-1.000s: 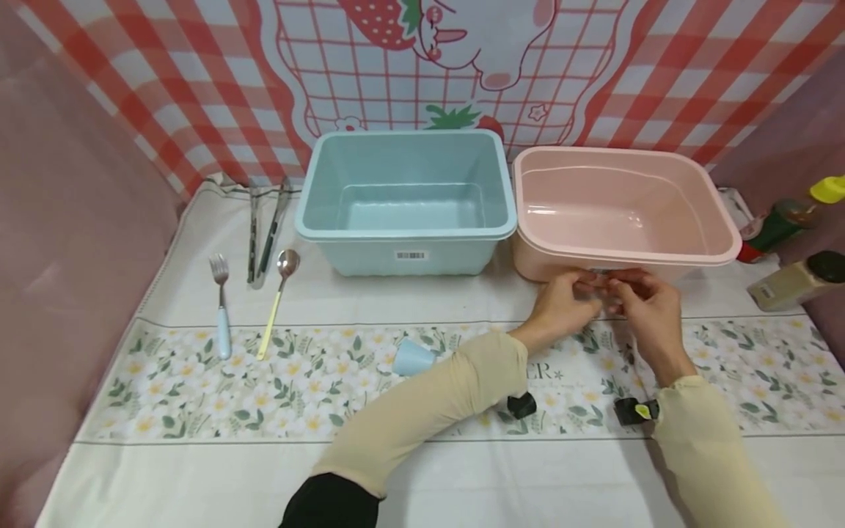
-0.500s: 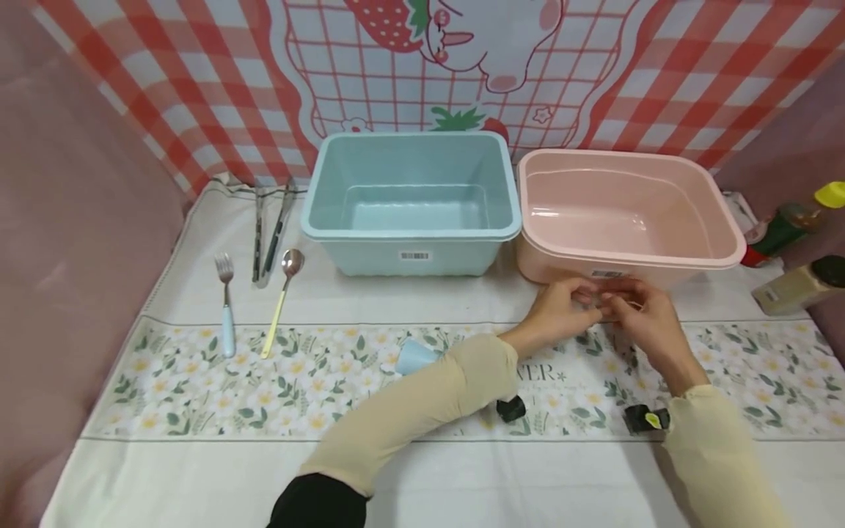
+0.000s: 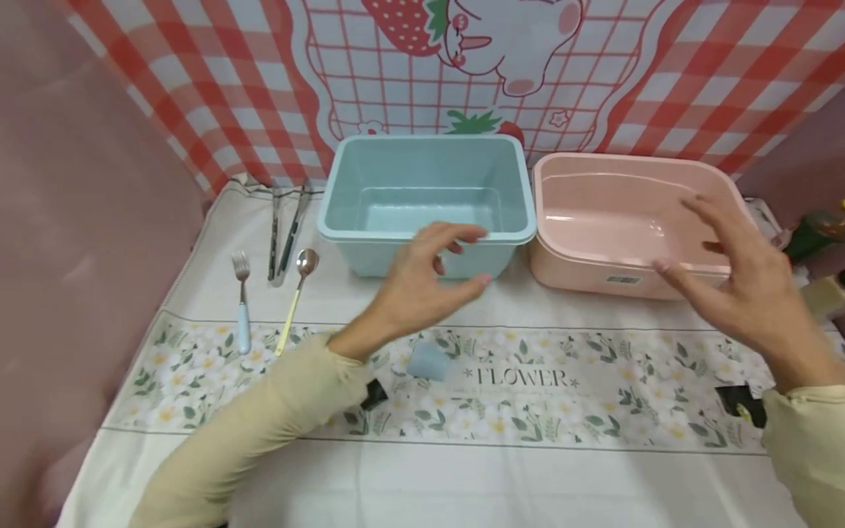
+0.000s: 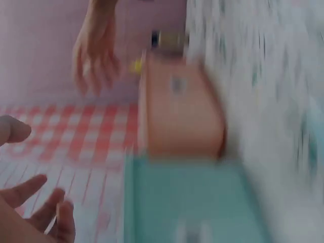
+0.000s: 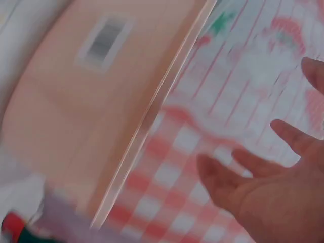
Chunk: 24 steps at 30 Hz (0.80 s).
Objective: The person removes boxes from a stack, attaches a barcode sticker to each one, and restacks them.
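Observation:
My left hand (image 3: 422,282) hovers in front of the light blue bin (image 3: 432,259), its thumb and fingers spread with nothing between them. Over the front right part of the pink bin (image 3: 594,275), my right hand (image 3: 746,286) is also spread and holds nothing. Below my left hand lies a small light blue cup (image 3: 429,361) on its side on the flowered band of the cloth. In the right wrist view, the right hand's fingers (image 5: 291,136) are apart, beside the pink bin's rim. The left wrist view is blurred.
To the left lie a fork (image 3: 243,315), a spoon (image 3: 297,293) and two dark-handled utensils (image 3: 284,235). At the right edge stand a green bottle (image 3: 808,235) and a jar (image 3: 825,297). A checked cloth (image 3: 218,95) hangs behind the bins.
Both hands were together at the pink bin's front, fingers meeting. They have come apart: the left moved left to the blue bin, the right moved right. The head view has shifted slightly left.

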{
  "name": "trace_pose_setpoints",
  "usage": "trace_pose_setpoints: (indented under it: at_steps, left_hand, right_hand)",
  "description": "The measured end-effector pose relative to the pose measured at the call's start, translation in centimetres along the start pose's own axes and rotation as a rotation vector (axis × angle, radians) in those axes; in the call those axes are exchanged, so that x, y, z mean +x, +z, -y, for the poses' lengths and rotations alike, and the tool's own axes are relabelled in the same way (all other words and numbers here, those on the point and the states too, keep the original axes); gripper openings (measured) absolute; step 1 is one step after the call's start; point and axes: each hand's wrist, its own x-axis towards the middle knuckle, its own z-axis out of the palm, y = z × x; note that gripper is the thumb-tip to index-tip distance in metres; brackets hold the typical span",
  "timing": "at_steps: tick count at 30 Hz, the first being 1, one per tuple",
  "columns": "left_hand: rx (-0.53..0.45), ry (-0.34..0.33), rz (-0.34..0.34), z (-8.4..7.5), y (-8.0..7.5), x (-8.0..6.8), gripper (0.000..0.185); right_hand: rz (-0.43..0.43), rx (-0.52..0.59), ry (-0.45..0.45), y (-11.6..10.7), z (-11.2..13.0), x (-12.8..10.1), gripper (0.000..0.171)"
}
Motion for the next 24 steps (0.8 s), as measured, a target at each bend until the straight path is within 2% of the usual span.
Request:
trace_pose_setpoints:
  at_steps: [3,5,7,9,13,15,17,19,21,24]
  left_hand:
    - [0.169,-0.014,-0.163,1.3,-4.2,-0.4,0.064]
    - [0.279,-0.044,-0.243,2.6,-6.5,-0.7,0.072]
    - [0.352,-0.115,-0.291,4.2,-8.2,-0.9,0.079]
    - [0.359,-0.218,-0.285,5.7,-9.3,-1.0,0.084]
    - [0.21,-0.436,-0.182,8.5,-9.6,-0.8,0.091]
    - [0.084,-0.491,-0.147,9.6,-9.2,-0.7,0.093]
    - [-0.032,-0.514,-0.132,10.5,-8.7,-0.6,0.096]
    - [-0.094,-0.505,-0.129,11.1,-8.3,-0.5,0.097]
    - [-0.114,-0.505,-0.128,11.5,-8.0,-0.6,0.097]
    - [-0.082,-0.484,-0.141,11.9,-7.6,-0.6,0.095]
  right_hand:
    - [0.004,-0.117,0.218,-1.0,-3.0,0.6,0.075]
    - [-0.002,-0.153,0.323,-1.3,-5.3,0.7,0.072]
    - [-0.011,-0.175,0.401,-1.3,-7.3,0.5,0.069]
    - [-0.021,-0.157,0.442,-1.2,-9.1,0.3,0.065]
    - [-0.013,-0.043,0.508,-0.7,-12.1,0.0,0.055]
    - [-0.012,0.049,0.532,-0.3,-13.3,-0.1,0.04]
    - [-0.023,0.134,0.554,0.1,-14.4,-0.2,0.029]
    - [-0.052,0.218,0.55,0.3,-15.1,-0.4,0.028]
    - [-0.078,0.273,0.545,0.4,-15.3,-0.4,0.039]
    - [-0.109,0.331,0.547,0.5,-15.9,0.0,0.051]
